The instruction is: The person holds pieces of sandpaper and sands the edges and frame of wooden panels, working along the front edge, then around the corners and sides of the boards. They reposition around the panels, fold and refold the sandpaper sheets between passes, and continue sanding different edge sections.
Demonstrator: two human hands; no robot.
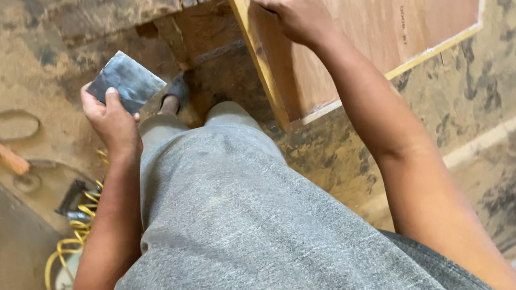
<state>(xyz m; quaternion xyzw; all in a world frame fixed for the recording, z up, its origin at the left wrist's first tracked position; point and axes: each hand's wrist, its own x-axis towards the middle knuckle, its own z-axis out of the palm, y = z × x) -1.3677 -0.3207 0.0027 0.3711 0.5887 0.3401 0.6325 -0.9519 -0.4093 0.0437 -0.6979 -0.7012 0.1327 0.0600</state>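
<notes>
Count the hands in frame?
2. Left hand holds a grey square sheet at upper left; right hand rests on the plywood panel near its left edge. No others visible.

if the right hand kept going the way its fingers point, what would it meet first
The right hand already rests on the plywood panel, fingers pointing toward its yellow-edged left side; past that edge, probably the dark wooden planks, though depth is unclear.
</notes>
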